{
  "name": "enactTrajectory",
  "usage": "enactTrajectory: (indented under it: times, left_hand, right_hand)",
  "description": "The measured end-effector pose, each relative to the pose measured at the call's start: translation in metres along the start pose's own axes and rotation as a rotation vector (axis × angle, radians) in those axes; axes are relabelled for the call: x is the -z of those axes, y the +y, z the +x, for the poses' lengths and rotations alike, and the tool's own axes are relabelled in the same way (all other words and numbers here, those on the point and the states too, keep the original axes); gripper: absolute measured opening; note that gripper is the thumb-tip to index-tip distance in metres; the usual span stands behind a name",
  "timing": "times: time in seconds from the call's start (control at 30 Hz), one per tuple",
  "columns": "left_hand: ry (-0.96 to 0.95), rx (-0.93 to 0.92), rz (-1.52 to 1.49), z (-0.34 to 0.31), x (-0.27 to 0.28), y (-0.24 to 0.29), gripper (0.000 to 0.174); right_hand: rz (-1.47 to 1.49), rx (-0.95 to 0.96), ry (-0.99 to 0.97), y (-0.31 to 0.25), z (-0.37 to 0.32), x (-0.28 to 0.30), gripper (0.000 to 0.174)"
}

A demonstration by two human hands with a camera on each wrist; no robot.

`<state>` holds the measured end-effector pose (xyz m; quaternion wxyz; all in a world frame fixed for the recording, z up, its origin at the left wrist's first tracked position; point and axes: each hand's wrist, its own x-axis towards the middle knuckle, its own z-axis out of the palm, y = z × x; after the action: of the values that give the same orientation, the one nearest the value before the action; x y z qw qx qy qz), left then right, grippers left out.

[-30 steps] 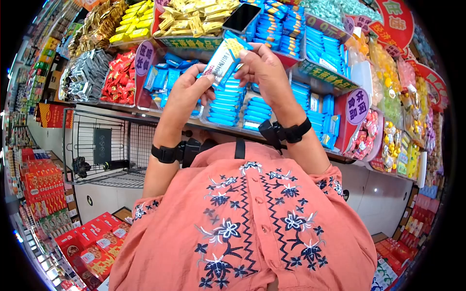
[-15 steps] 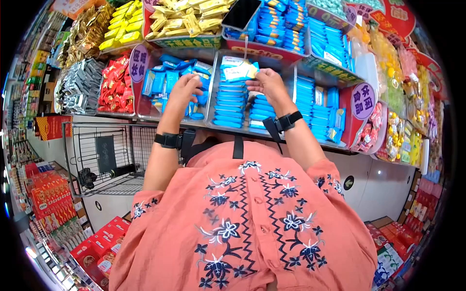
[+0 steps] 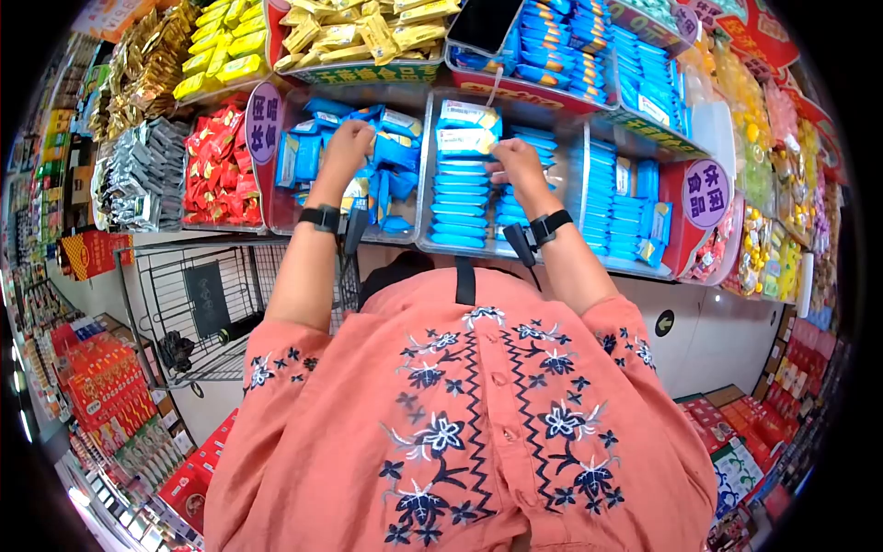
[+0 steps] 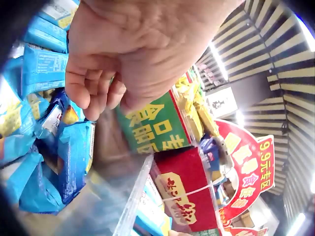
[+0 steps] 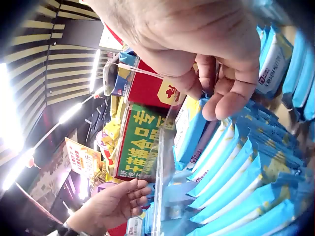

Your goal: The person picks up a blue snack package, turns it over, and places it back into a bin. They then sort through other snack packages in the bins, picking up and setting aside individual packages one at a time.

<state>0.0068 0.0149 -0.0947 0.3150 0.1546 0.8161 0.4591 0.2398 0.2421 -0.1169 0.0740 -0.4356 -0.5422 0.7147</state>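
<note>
My right hand (image 3: 520,172) pinches the end of a blue-and-white snack packet (image 3: 465,143) that lies on top of a neat row of blue packets (image 3: 458,204). In the right wrist view, thumb and fingertips meet at the corner of that packet (image 5: 189,125). To the left, my left hand (image 3: 348,152) hovers over a clear bin of jumbled blue packets (image 3: 397,152). Its fingers are loosely curled with nothing between them, as the left wrist view shows, with several loose packets (image 4: 44,71) beneath and beside it.
A clear divider (image 3: 425,175) stands between the two bins. Behind them are yellow packets (image 3: 368,37) and a dark phone (image 3: 485,23) on the bin edge. Red packets (image 3: 219,166) fill a bin at left. A wire shopping cart (image 3: 221,304) stands below left.
The packet, first held up between both hands, has been lowered onto the row. My left hand let go of it and moved left over the jumbled bin.
</note>
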Motion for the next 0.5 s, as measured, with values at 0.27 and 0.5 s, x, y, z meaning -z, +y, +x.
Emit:
enactTrajectory:
  times: [0.27, 0.5]
  left_hand:
    - [0.147, -0.579, 0.882, 0.068, -0.032, -0.021, 0.038]
    - [-0.115, -0.546, 1.301, 0.084, -0.049, -0.010, 0.045]
  right_hand:
    - [-0.097, 0.013, 0.128, -0.003, -0.014, 0.004, 0.032]
    - [-0.064, 0.009, 0.136, -0.014, -0.044, 0.011, 0.032]
